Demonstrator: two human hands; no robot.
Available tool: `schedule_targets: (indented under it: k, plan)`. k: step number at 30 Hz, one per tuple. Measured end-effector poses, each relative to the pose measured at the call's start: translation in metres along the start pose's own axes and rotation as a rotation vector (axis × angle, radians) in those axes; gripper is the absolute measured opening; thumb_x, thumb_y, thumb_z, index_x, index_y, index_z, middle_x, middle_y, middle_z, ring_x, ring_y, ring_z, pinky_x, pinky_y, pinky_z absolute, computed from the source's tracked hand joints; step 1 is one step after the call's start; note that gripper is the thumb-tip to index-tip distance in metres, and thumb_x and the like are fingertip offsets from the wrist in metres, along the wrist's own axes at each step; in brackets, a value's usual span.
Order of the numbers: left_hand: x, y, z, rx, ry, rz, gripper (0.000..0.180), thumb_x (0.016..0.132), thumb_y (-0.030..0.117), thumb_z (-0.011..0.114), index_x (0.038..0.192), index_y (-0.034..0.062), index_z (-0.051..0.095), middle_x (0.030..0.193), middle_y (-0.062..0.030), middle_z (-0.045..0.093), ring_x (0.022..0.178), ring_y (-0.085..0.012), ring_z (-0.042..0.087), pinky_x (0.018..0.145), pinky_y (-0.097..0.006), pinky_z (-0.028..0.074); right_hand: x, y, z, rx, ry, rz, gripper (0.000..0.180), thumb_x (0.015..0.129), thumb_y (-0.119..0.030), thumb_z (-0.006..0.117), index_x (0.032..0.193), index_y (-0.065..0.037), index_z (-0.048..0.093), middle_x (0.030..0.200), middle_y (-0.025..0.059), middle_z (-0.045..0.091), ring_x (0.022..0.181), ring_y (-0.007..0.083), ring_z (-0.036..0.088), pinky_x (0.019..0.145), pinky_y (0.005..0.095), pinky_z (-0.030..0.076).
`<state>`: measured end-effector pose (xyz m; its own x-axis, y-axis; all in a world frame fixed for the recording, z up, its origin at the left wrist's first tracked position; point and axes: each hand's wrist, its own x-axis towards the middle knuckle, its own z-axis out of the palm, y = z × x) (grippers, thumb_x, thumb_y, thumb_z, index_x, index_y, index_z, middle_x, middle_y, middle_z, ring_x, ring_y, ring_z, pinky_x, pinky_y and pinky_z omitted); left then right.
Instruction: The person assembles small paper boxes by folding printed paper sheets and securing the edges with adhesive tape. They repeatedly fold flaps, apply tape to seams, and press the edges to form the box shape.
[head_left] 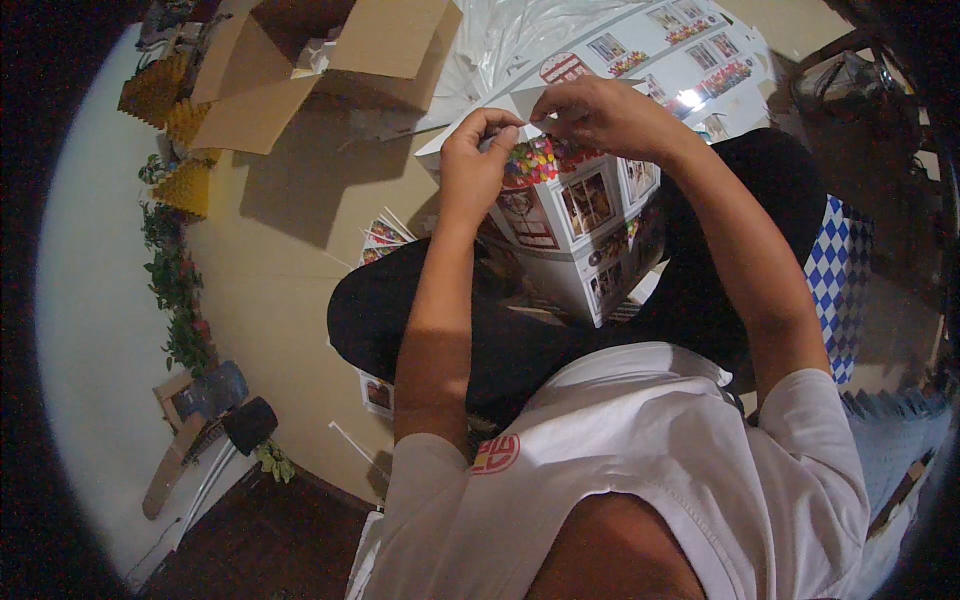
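Note:
A printed cardboard box (590,215) with pictures of windows and colourful flowers stands folded to a corner between my bent legs. At its top edge, my left hand (478,165) is closed, with thumb and fingers pinching the cardboard. Close by on the right, my right hand (605,115) is also closed in a pinch on the top edge, its fingertips partly hidden. The fingertips of both hands nearly meet over a white flap there. Beyond the hands lies a larger printed cardboard sheet (730,115) with similar windows and flowers.
An open brown cardboard box (390,40) stands on the floor at the far left, near clear plastic sheeting (500,40). Printed strips (385,235) lie beside my left knee. Green plants (175,285) line the left wall. A blue-and-white checkered sheet (840,280) is at the right.

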<state>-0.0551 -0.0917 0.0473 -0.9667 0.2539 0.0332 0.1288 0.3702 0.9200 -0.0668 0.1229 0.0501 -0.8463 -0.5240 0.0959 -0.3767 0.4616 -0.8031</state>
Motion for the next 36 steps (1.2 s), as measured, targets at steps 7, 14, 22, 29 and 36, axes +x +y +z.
schedule_targets:
  k: [7,14,22,29,36]
  plan:
    - [0.002,0.014,-0.001,0.001,-0.064,-0.008,0.013,0.083,0.008,0.062,0.094,0.0019,0.064,0.087,-0.0065,0.066,0.085,-0.014,0.061,0.079,-0.029,0.047,0.001,0.012,0.003,-0.089,0.077,-0.115,0.02,0.082,-0.011,0.064,0.102,-0.007,0.063,0.091,0.0105,0.064,0.091,0.0283,0.06,0.08,0.0374,0.047]
    - [0.003,0.006,-0.021,0.074,0.008,-0.088,0.015,0.083,0.013,0.067,0.092,0.0007,0.065,0.081,-0.0033,0.065,0.074,-0.0105,0.057,0.07,-0.026,0.046,-0.008,0.027,0.006,-0.243,0.533,-0.028,0.036,0.081,-0.015,0.066,0.116,-0.007,0.058,0.107,0.0142,0.061,0.101,0.0329,0.056,0.09,0.0371,0.044]
    - [0.0,-0.007,-0.04,-0.38,0.067,-0.209,0.011,0.086,0.01,0.063,0.09,-0.0006,0.06,0.077,0.0012,0.058,0.068,-0.0044,0.051,0.063,-0.02,0.041,-0.041,0.047,0.037,0.312,0.323,0.493,0.061,0.082,-0.034,0.068,0.125,0.006,0.049,0.123,0.0236,0.055,0.112,0.0326,0.055,0.096,0.0379,0.043]
    - [-0.014,0.05,-0.028,-0.061,0.075,-0.054,0.01,0.084,0.01,0.066,0.084,0.0008,0.062,0.075,0.001,0.059,0.069,-0.0045,0.052,0.062,-0.022,0.042,-0.063,0.008,0.063,0.495,0.368,0.413,0.059,0.089,-0.036,0.06,0.132,0.001,0.045,0.126,0.0148,0.054,0.116,0.0236,0.05,0.098,0.0337,0.04]
    - [-0.054,0.109,0.049,0.509,-0.081,0.483,0.015,0.076,0.018,0.068,0.075,0.0052,0.06,0.075,-0.011,0.063,0.07,-0.0277,0.06,0.069,-0.04,0.046,-0.089,0.003,0.064,0.869,0.52,0.457,0.042,0.097,-0.028,0.049,0.132,-0.005,0.048,0.126,0.0078,0.053,0.113,0.0161,0.05,0.097,0.0295,0.04]
